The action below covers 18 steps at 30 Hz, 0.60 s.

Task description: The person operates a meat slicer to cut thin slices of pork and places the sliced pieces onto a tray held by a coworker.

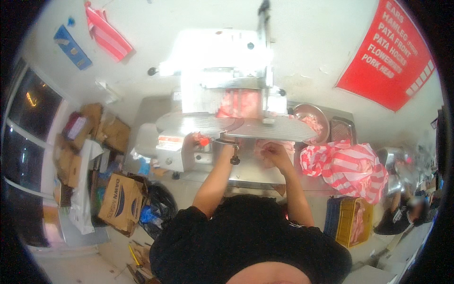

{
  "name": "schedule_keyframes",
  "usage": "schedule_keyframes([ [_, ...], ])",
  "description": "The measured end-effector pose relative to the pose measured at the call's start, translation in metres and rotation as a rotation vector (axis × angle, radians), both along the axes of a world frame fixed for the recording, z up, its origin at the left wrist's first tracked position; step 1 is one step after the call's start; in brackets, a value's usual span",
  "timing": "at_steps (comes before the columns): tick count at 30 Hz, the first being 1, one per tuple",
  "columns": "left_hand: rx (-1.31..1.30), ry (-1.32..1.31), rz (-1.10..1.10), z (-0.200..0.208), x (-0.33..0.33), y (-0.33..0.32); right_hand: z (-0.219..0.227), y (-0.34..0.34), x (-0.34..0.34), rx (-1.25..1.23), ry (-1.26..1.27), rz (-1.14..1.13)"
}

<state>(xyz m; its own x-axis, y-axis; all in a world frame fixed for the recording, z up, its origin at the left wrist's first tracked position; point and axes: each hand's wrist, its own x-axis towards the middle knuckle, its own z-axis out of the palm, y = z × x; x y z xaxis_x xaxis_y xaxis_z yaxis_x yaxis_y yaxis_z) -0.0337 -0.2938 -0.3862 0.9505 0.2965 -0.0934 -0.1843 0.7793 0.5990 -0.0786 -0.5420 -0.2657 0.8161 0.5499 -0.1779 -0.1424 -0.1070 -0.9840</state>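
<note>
In front of me stands a white and steel meat slicer with a block of pink meat upright in its carriage. My left arm reaches under the slicer's flat steel plate, beside a black knob. The plate covers the fingers of my left hand. Just below the plate's right half, my right hand has its fingers closed at the edge of thin pale-pink meat slices on the steel surface. Small meat scraps lie on the machine's left side.
Right of the slicer are a steel bowl of meat pieces, a metal tray and a red-and-white striped bag. A yellow crate holds meat. Cardboard boxes and a black bag sit left. Another person works far right.
</note>
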Motion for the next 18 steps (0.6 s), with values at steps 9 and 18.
schedule_keyframes([
  [9, -0.156, 0.176, -0.354, -0.025, -0.093, -0.049, 0.022, 0.037, -0.005, -0.352, -0.717, 0.149],
  [18, -0.284, 0.175, -0.188, -0.014, -0.09, -0.038, 0.008, 0.035, -0.036, -0.182, -0.802, 0.387],
])
